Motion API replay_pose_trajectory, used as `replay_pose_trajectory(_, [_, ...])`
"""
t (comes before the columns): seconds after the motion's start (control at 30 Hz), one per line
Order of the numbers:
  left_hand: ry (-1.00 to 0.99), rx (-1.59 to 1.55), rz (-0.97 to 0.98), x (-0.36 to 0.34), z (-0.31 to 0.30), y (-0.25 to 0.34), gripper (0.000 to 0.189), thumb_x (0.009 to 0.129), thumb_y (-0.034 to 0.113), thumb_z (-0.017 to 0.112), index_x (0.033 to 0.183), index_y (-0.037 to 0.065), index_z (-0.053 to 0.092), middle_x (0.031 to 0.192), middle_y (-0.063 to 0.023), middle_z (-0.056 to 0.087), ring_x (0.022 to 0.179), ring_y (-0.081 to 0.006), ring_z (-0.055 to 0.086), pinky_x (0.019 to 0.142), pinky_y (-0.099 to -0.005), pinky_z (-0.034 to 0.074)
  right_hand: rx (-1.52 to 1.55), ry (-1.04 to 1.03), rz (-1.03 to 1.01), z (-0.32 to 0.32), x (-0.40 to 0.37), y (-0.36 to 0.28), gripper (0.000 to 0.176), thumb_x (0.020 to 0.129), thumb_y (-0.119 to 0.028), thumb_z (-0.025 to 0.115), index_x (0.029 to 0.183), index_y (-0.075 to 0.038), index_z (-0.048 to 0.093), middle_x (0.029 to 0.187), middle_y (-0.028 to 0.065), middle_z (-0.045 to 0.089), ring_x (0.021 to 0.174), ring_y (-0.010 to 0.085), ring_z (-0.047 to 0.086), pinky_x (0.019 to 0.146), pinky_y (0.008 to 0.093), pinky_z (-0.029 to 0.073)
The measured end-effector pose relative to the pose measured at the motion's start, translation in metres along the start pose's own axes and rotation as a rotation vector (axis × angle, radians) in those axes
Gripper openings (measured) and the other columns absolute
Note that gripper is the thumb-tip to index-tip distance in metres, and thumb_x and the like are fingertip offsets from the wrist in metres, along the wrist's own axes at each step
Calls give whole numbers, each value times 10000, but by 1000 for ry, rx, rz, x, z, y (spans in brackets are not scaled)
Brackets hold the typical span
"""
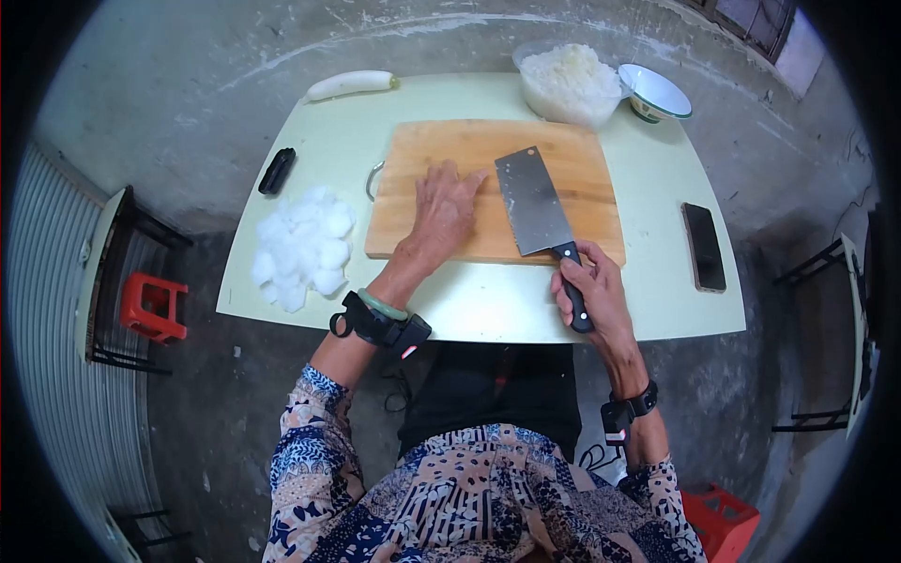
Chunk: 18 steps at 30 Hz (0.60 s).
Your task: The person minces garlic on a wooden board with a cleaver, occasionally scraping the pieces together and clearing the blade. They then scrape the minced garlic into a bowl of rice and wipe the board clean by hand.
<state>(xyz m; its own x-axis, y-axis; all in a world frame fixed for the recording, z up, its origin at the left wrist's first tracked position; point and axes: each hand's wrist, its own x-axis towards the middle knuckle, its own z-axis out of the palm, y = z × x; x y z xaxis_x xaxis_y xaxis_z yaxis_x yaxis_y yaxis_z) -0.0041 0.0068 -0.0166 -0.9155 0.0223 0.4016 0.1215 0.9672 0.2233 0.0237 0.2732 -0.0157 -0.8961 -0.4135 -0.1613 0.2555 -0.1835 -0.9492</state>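
Observation:
My right hand [593, 288] is wrapped round the black handle of a cleaver [535, 202], whose wide blade lies over the right part of a wooden cutting board [582, 169]. On the board, left of the blade, my left hand [448, 202] rests palm down with its fingers apart and nothing visible in them. The blade and my left hand do not touch. Small drops or bits dot the blade. Left of the board is a pile of thin white slices [302, 246] on the pale table [450, 305].
A whole white radish [352, 85] lies at the back left, with a black object [277, 171] nearer me. Back right are a clear bowl of white shreds [572, 83] and a white bowl [655, 92]. A phone [704, 247] lies near the right edge.

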Motion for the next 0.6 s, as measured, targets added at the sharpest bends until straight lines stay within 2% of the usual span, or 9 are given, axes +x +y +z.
replay_pose_trajectory(0.17, [2, -34, -17, 0, -14, 13, 385, 954, 63, 566, 1326, 110, 655, 1028, -191, 548, 990, -353, 528, 886, -471, 432, 73, -48, 25, -6, -3, -5, 339, 1011, -143, 590, 1284, 33, 493, 785, 108, 654, 506, 94, 560, 409, 230, 446])
replay_pose_trajectory(0.23, [37, -163, 35, -1, -25, 21, 409, 984, 152, 589, 1391, 133, 615, 1130, -221, 569, 1079, -383, 536, 954, -500, 423, 83, -35, 3, -8, -3, -11, 328, 1012, -144, 589, 1272, 32, 494, 784, 113, 653, 505, 98, 557, 408, 231, 445])
replay_pose_trajectory(0.27, [37, -169, 43, 0, -26, 23, 409, 984, 152, 589, 1391, 133, 615, 1130, -221, 569, 1079, -383, 536, 954, -500, 423, 94, -27, -14, -11, -3, -14, 318, 1014, -145, 589, 1260, 31, 495, 783, 117, 651, 504, 101, 554, 407, 232, 445])
replay_pose_trajectory(0.33, [69, -136, 233, 5, -28, 27, 467, 1011, 244, 577, 1475, 197, 549, 1365, -261, 511, 1290, -442, 461, 1080, -544, 367, 121, -21, -37, -16, 1, -23, 305, 1018, -146, 583, 1250, 29, 493, 784, 120, 649, 506, 104, 551, 408, 234, 443])
replay_pose_trajectory(0.37, [76, -140, 244, 8, -33, 33, 467, 1011, 244, 577, 1475, 197, 549, 1365, -261, 511, 1290, -442, 461, 1080, -544, 367, 149, -22, -61, -19, 4, -29, 292, 1023, -148, 578, 1240, 28, 492, 786, 122, 646, 508, 107, 549, 409, 237, 442])
replay_pose_trajectory(0.43, [-72, -175, 299, 10, -43, 49, 497, 1025, 301, 558, 1519, 289, 500, 1582, -250, 330, 1471, -480, 267, 1187, -597, 236, 185, -26, -94, -24, 9, -40, 287, 1026, -146, 572, 1240, 26, 488, 789, 125, 644, 512, 108, 548, 412, 239, 441])
replay_pose_trajectory(0.47, [-64, -178, 311, 12, -44, 54, 497, 1025, 301, 558, 1519, 289, 500, 1582, -250, 330, 1471, -480, 267, 1187, -597, 236, 223, -37, -116, -27, 12, -47, 281, 1029, -144, 566, 1240, 24, 484, 792, 128, 641, 516, 109, 547, 415, 240, 440])
replay_pose_trajectory(0.53, [-151, -185, 392, 21, -43, 66, 473, 1044, 381, 506, 1516, 368, 492, 1663, -210, 196, 1520, -490, 143, 1218, -630, 141, 233, -33, -140, -32, 16, -59, 291, 1031, -142, 559, 1257, 21, 475, 801, 130, 641, 519, 112, 545, 422, 246, 441])
replay_pose_trajectory(0.6, [-141, -202, 407, 36, -39, 73, 464, 1046, 407, 487, 1509, 376, 500, 1670, -205, 181, 1525, -489, 133, 1221, -633, 125, 245, -21, -190, -37, 21, -69, 298, 1033, -147, 552, 1266, 21, 472, 802, 132, 641, 516, 114, 541, 424, 249, 441])
